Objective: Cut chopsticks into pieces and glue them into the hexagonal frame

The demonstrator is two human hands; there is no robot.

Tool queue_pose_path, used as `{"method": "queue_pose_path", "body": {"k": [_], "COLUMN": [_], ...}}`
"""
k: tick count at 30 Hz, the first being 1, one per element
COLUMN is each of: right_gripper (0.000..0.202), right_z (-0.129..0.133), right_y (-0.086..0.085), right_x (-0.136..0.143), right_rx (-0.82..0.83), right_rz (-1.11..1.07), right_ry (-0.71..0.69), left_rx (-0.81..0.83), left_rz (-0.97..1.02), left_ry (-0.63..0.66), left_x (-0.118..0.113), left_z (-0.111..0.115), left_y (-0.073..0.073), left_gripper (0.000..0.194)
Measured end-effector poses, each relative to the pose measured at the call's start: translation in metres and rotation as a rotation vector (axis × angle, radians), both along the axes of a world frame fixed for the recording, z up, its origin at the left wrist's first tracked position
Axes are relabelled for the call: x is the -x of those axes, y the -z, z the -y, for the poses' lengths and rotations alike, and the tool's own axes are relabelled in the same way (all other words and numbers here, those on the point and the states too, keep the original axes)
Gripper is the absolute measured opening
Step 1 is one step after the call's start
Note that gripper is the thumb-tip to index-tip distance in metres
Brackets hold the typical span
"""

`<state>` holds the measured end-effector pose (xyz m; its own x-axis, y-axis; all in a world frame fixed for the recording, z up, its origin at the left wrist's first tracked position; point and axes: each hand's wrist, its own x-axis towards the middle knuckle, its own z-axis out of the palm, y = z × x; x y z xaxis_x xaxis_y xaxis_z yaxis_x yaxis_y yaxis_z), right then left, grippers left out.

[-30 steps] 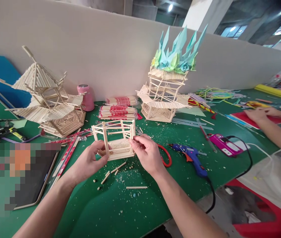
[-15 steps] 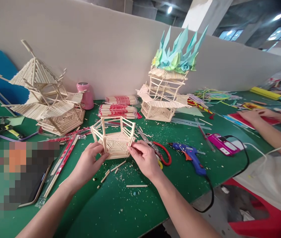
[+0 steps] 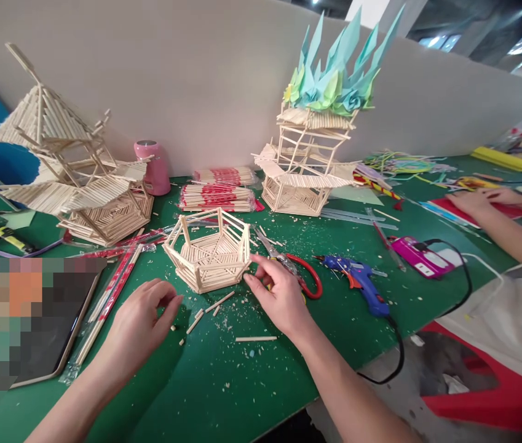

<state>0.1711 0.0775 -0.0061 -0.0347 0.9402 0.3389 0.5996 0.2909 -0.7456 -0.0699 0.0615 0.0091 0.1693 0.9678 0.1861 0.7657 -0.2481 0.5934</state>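
A low hexagonal frame of pale wooden sticks [image 3: 212, 252], with short posts and a top rail around a slatted floor, rests on the green table. My right hand [image 3: 279, 292] is at its right corner, thumb and index finger apart and at or against the edge; contact is hard to make out. Left of the frame, my left hand [image 3: 143, 317] hovers free, its fingers loosely bent and the thumb apart, holding nothing. In front lie a loose stick [image 3: 256, 338] and short cut pieces [image 3: 195, 322]. Red-handled scissors [image 3: 304, 277] lie partly behind my right hand.
A stick pagoda [image 3: 80, 178] stands left, another [image 3: 307, 178] with paper petals behind. A blue glue gun [image 3: 357, 280], magenta power strip [image 3: 420, 257], pink bottle [image 3: 154, 166], stick packs [image 3: 217, 198] and tablet [image 3: 58, 332] surround the frame. Another person's hands [image 3: 473, 203] are at right.
My left hand has let go of the stick frame and drawn back left. The frame has turned and its floor shows more. My right hand's fingers have loosened at its corner.
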Motion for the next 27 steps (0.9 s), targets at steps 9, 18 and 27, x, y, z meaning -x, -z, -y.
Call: {"method": "queue_pose_path", "body": {"k": [9,18,27], "right_gripper": [0.050,0.035,0.019], "right_z": [0.086,0.078,0.052], "right_y": [-0.022,-0.003,-0.009], "right_x": [0.026,-0.011,-0.015], "right_rx": [0.008,0.103,0.093], "right_rz": [-0.144,-0.029,-0.117], "right_ry": [-0.444,-0.111,0.004], "left_rx": [0.162,0.031,-0.496], "left_rz": [0.354,0.427,-0.031], "left_ry": [0.460,0.246,0.062], "left_x": [-0.061,-0.039,-0.042], "left_z": [0.064,0.056,0.006], "left_y": [-0.016,-0.021,-0.032], "left_gripper": [0.018,0.021,0.018]}}
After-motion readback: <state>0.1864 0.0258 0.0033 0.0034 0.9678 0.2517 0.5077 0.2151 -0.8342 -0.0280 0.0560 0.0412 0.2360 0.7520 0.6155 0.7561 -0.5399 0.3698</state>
